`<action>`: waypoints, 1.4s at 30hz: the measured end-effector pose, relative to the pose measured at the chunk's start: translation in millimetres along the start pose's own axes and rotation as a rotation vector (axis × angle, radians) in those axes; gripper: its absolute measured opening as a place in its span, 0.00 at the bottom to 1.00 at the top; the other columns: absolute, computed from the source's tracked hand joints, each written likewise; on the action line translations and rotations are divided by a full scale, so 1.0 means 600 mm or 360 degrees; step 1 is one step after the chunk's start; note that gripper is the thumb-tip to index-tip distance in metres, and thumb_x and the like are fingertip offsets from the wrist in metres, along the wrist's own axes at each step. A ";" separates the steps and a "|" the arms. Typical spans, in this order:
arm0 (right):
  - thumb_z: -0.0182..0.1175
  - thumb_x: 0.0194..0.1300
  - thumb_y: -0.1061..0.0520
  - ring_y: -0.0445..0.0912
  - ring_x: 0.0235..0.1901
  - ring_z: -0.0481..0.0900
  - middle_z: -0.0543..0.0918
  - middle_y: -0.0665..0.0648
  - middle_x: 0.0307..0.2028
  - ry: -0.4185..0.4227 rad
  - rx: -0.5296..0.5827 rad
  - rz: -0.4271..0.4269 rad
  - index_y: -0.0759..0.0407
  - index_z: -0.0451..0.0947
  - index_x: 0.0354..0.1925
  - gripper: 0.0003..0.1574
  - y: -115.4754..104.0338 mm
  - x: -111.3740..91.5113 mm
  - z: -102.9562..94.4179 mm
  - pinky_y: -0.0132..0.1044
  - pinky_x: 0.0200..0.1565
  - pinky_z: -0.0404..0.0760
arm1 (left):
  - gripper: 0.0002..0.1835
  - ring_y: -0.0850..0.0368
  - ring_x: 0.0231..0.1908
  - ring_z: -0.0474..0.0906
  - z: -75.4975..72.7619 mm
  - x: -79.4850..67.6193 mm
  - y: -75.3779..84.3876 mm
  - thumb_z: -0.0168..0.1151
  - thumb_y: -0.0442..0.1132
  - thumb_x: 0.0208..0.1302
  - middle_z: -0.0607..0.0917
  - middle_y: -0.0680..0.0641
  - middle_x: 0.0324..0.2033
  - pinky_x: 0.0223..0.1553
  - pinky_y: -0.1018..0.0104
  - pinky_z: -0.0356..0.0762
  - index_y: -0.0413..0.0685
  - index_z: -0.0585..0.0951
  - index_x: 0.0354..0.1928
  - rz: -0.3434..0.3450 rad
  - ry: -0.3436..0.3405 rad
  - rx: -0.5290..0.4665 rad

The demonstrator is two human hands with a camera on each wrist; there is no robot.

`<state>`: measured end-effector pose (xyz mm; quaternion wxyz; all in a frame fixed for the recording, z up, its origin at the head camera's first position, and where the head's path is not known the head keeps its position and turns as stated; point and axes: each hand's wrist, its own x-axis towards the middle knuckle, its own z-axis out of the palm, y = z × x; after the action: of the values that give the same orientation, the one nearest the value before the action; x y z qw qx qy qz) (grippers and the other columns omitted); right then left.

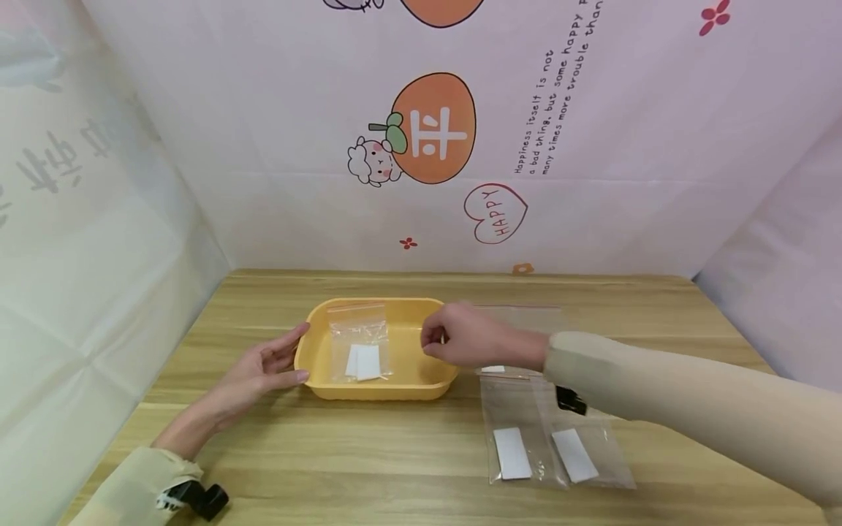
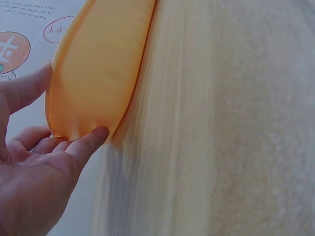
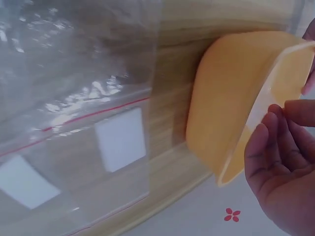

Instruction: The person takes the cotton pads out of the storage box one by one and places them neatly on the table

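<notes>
A shallow yellow plastic tub (image 1: 375, 391) sits on the wooden table. Inside it, toward the left, lies a clear zip bag (image 1: 358, 321) with white rectangular pieces (image 1: 368, 362) in it. My left hand (image 1: 263, 369) holds the tub's left end between spread thumb and fingers, as the left wrist view also shows. Over the tub's right rim hovers my right hand (image 1: 467, 336), blurred, with fingers curled and thumb tip against the fingertips; I see nothing held between them. To its right, clear zip bags (image 1: 516, 402) lie on the table, each with a white piece (image 3: 122, 140) inside.
One more clear bag (image 1: 520, 318) lies farther back, partly hidden by the right hand and forearm. A printed white cloth (image 1: 296, 183) stands behind the table (image 1: 368, 460) and along both sides. Black wrist devices (image 1: 200, 499) sit at both cuffs.
</notes>
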<state>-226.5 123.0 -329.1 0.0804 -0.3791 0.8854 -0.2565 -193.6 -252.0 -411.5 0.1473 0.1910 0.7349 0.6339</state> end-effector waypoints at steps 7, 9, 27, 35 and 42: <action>0.60 0.65 0.70 0.43 0.39 0.83 0.88 0.56 0.42 -0.0260 0.0013 0.0099 0.66 0.84 0.50 0.16 0.004 0.068 0.018 0.35 0.47 0.82 | 0.48 0.31 0.77 0.49 0.002 0.000 -0.001 0.68 0.30 0.71 0.46 0.31 0.81 0.61 0.72 0.73 0.32 0.48 0.82 0.0005 0.0004 -0.0009; 0.58 0.62 0.72 0.45 0.42 0.83 0.89 0.59 0.46 -0.0316 0.0022 0.0134 0.67 0.82 0.55 0.22 0.005 0.082 0.023 0.36 0.50 0.81 | 0.48 0.31 0.77 0.49 0.002 0.000 -0.001 0.68 0.30 0.71 0.46 0.30 0.81 0.61 0.71 0.73 0.31 0.48 0.82 0.0007 0.0004 -0.0012; 0.53 0.62 0.75 0.53 0.56 0.83 0.86 0.62 0.57 -0.0410 0.0409 0.0259 0.68 0.69 0.71 0.38 0.008 0.106 0.061 0.32 0.48 0.78 | 0.48 0.32 0.77 0.49 0.001 -0.001 -0.002 0.67 0.30 0.71 0.46 0.32 0.81 0.61 0.71 0.73 0.33 0.48 0.83 0.0020 -0.0004 -0.0023; 0.63 0.67 0.71 0.54 0.51 0.85 0.82 0.66 0.59 -0.0192 0.1203 0.0497 0.67 0.68 0.73 0.38 -0.009 0.115 0.081 0.47 0.51 0.86 | 0.48 0.33 0.77 0.49 0.000 -0.001 -0.001 0.67 0.29 0.71 0.46 0.32 0.81 0.62 0.71 0.72 0.33 0.49 0.83 0.0022 -0.0007 -0.0029; 0.62 0.71 0.72 0.53 0.33 0.86 0.86 0.68 0.38 -0.0086 0.1593 0.0709 0.75 0.62 0.70 0.33 -0.018 0.124 0.098 0.47 0.48 0.88 | 0.47 0.34 0.77 0.49 -0.001 0.000 0.000 0.68 0.30 0.71 0.47 0.33 0.82 0.62 0.72 0.71 0.34 0.50 0.83 0.0011 -0.0002 -0.0007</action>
<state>-252.0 40.3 -369.7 0.3259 -0.1044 0.7118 -0.6134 -193.9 -252.4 -411.7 0.1460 0.1935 0.7327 0.6359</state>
